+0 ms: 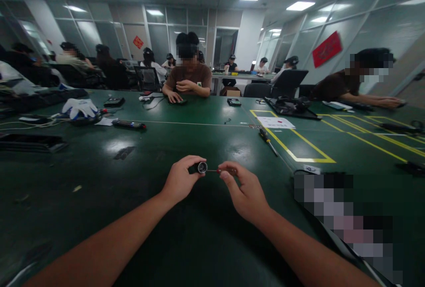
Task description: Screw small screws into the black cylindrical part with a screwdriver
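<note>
My left hand [182,176] is closed around a short black cylinder [201,167] with a silver rim, its round end turned toward me; it resembles a flashlight head, but I cannot make out the details inside. A small screwdriver [218,170] with a bit of red on its handle is pinched in my right hand [245,185]. Its thin metal shaft points left at the cylinder's side, and I cannot tell whether the tip touches. Both hands are held over the green table [206,242], and my right fingers cover most of the screwdriver's handle.
A larger screwdriver [268,141] lies ahead to the right, near yellow tape [312,159] and a paper sheet [275,122]. White gloves [79,109], a dark tool [129,124] and a black tray [31,143] are on the left. A person [187,72] sits opposite.
</note>
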{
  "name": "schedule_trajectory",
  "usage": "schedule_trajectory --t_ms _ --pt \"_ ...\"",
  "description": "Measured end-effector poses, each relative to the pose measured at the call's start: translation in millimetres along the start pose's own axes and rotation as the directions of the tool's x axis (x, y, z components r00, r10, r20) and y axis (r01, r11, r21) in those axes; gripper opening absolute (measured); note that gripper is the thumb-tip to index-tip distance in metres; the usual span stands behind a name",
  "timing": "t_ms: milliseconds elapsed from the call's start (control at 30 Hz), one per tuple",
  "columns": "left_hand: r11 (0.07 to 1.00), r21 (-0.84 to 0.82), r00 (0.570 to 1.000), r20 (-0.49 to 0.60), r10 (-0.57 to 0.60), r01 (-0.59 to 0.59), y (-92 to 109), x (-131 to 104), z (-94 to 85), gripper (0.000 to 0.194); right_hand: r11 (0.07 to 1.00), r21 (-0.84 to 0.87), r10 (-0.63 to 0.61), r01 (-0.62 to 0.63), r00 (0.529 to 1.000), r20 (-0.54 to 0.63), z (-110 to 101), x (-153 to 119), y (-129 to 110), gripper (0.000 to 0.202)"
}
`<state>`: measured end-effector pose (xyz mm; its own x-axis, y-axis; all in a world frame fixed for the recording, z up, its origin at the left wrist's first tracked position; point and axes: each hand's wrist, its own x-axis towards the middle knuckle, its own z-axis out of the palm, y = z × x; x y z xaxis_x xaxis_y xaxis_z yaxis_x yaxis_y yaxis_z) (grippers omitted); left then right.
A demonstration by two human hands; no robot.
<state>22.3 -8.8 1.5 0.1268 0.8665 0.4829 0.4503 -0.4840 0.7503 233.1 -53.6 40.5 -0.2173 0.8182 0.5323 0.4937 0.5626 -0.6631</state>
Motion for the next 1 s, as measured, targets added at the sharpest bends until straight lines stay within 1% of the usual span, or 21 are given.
schedule_trajectory --t_ms 167,367,500,567,733,900,1000 --pt "1.0 -0.007 1.0 0.004 -0.003 0.003 -0.4 -0.5 0.7 0.037 1.0 -0.02 -0.019 0.019 1.0 0.02 0.7 -0.9 -1.2 0.016" --pt "1.0 -0.007 1.0 0.0 -0.028 0.028 -0.3 0.4 0.1 0.038 1.0 0.0 -0.021 0.021 0.999 -0.042 -0.6 -3.5 0.7 0.018" --pt "1.0 -0.005 1.0 0.01 -0.023 0.023 -0.3 0.2 -0.6 0.036 0.999 -0.017 -0.039 0.04 0.999 0.03 -0.8 -1.5 -0.5 0.017" --pt "1.0 -0.004 1.0 0.011 -0.025 0.025 -0.5 0.0 -0.5 0.036 0.999 -0.017 -0.035 0.036 0.998 0.047 -0.3 -0.8 -1.2 0.017" --pt "1.0 -0.019 1.0 0.007 -0.011 0.012 -0.3 -0.3 0.2 0.036 0.998 -0.032 -0.045 0.046 0.999 0.029 -0.1 -2.3 -2.9 0.017" --pt "1.0 0.005 1.0 -0.013 -0.016 0.016 0.2 0.3 0.1 0.038 0.999 0.005 -0.05 0.05 0.998 -0.039 -1.7 -3.5 -2.2 0.018" --pt "1.0 0.005 1.0 -0.006 -0.006 0.006 0.4 -0.1 0.1 0.038 0.998 -0.008 -0.067 0.067 0.998 -0.003 -1.6 -2.4 -1.4 0.017"
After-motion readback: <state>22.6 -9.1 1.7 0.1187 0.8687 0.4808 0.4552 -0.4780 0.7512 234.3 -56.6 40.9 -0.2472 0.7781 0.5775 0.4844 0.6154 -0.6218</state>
